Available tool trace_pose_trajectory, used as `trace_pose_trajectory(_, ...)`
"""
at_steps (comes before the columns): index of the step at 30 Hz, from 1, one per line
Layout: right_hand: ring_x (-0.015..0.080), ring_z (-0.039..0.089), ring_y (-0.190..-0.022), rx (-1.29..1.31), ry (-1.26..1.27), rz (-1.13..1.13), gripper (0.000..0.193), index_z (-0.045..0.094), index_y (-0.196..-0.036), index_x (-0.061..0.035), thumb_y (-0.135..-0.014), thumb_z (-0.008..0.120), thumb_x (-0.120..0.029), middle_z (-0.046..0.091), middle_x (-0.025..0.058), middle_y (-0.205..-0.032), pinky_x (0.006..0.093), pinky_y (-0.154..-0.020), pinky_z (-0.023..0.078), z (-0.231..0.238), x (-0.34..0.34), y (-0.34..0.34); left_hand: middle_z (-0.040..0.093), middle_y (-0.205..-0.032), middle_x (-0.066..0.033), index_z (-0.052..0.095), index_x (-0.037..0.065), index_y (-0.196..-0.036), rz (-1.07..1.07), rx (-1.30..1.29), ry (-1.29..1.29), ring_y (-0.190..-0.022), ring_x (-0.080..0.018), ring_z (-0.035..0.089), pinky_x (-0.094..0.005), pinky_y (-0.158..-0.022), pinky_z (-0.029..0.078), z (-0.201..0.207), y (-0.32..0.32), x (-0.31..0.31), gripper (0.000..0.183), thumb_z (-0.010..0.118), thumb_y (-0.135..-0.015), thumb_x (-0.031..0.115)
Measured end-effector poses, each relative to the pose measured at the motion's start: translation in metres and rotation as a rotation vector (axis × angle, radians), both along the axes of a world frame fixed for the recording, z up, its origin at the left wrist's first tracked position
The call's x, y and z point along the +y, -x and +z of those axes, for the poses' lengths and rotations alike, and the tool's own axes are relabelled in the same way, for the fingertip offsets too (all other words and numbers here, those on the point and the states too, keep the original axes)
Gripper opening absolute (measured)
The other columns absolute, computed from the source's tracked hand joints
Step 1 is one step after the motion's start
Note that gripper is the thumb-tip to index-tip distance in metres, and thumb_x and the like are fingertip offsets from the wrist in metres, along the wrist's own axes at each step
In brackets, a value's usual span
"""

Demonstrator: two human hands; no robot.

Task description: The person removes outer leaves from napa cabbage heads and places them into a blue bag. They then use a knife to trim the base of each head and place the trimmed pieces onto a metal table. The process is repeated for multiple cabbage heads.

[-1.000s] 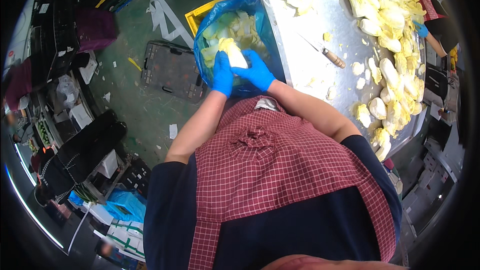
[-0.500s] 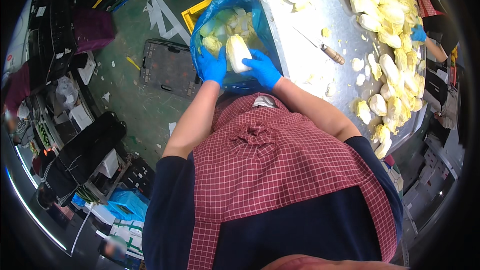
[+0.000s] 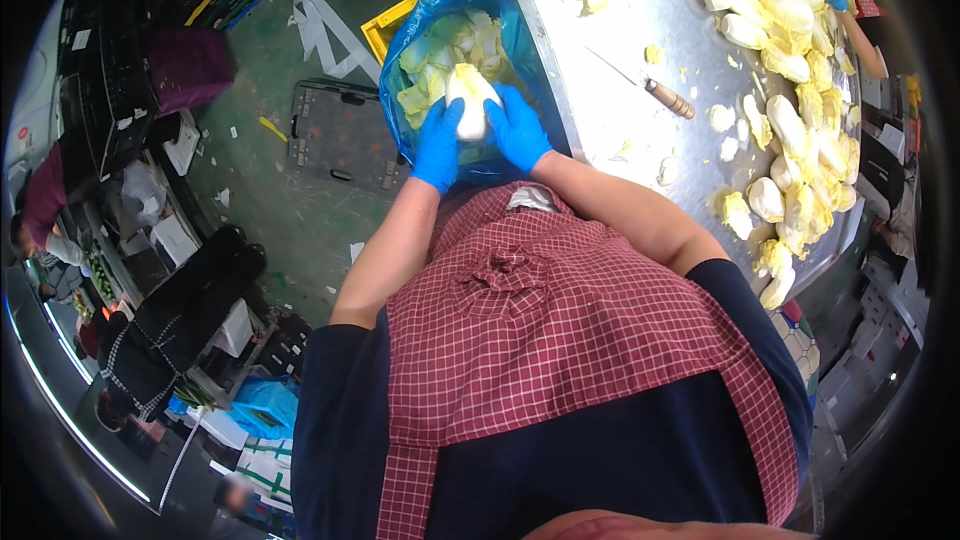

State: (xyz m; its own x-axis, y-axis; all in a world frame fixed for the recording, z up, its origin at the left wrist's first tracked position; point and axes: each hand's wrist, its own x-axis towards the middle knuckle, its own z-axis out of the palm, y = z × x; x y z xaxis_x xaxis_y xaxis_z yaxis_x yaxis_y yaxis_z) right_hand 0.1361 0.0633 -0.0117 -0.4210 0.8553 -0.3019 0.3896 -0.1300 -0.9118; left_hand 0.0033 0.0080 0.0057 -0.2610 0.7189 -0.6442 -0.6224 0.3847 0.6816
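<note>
Between my two blue-gloved hands is a pale napa cabbage, its yellow leafy end pointing away from me. My left hand grips its left side, and my right hand closes on its right side. The cabbage is over the near part of a crate lined with a blue plastic bag. Loose yellow-green cabbage leaves lie inside the bag, beyond the cabbage. A knife with a wooden handle rests on the metal table to the right, apart from my hands.
The metal table borders the bag on the right. Many napa cabbages are heaped along its far side, where a co-worker's arm reaches in. A dark plastic case lies on the green floor left of the bag.
My left hand has moved right, from the bag's left side onto the cabbage. The cabbage, held in the right hand before, now sits between both hands. The co-worker's arm has shifted.
</note>
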Motion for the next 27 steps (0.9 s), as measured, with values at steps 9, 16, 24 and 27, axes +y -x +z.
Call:
trace_pose_trajectory(9,0.0367,0.052,-0.113,0.004,0.162,0.134,0.058,0.049,-0.124,0.0023,-0.091,0.048,-0.046,0.053,0.0254,-0.122,0.0412,-0.097,0.039,-0.004,0.006,0.001,0.051,-0.128,-0.0121,0.044,0.004,-0.133,0.350,-0.437,-0.022,-0.112,-0.0264,0.053,-0.0394,-0.095,0.045,-0.007,0.003,-0.006,0.050,0.037,-0.098,0.038)
trace_pose_trajectory(16,0.0351,0.055,-0.105,-0.032,0.165,0.042,0.054,0.051,-0.116,0.0009,-0.091,0.050,-0.046,0.056,0.0232,-0.113,0.0423,-0.089,0.043,0.005,-0.003,0.004,0.051,-0.128,-0.0142,0.042,0.003,-0.135,0.121,-0.008,0.099,-0.115,-0.0250,0.052,-0.0368,-0.095,0.044,-0.012,-0.013,-0.003,0.052,0.041,-0.098,0.039)
trace_pose_trajectory(24,0.0404,0.058,-0.097,-0.060,0.165,0.067,0.044,0.053,-0.110,0.0009,-0.095,0.043,-0.039,0.058,0.0273,-0.104,0.0446,-0.083,0.045,-0.004,0.000,0.000,0.053,-0.122,-0.0154,0.042,0.002,-0.131,-0.015,0.176,0.010,-0.104,-0.0237,0.057,-0.0341,-0.084,0.051,-0.020,-0.021,-0.004,0.056,0.065,-0.085,0.022)
trace_pose_trajectory(27,0.0334,0.061,-0.088,-0.070,0.131,-0.016,0.037,0.053,-0.111,0.0003,-0.096,0.047,-0.033,0.061,0.0237,-0.097,0.0403,-0.075,0.048,-0.011,0.001,0.000,0.054,-0.120,-0.0130,0.042,0.003,-0.131,-0.098,0.095,0.014,-0.102,-0.0234,0.058,-0.0345,-0.083,0.051,-0.013,-0.012,-0.005,0.057,0.067,-0.083,0.019)
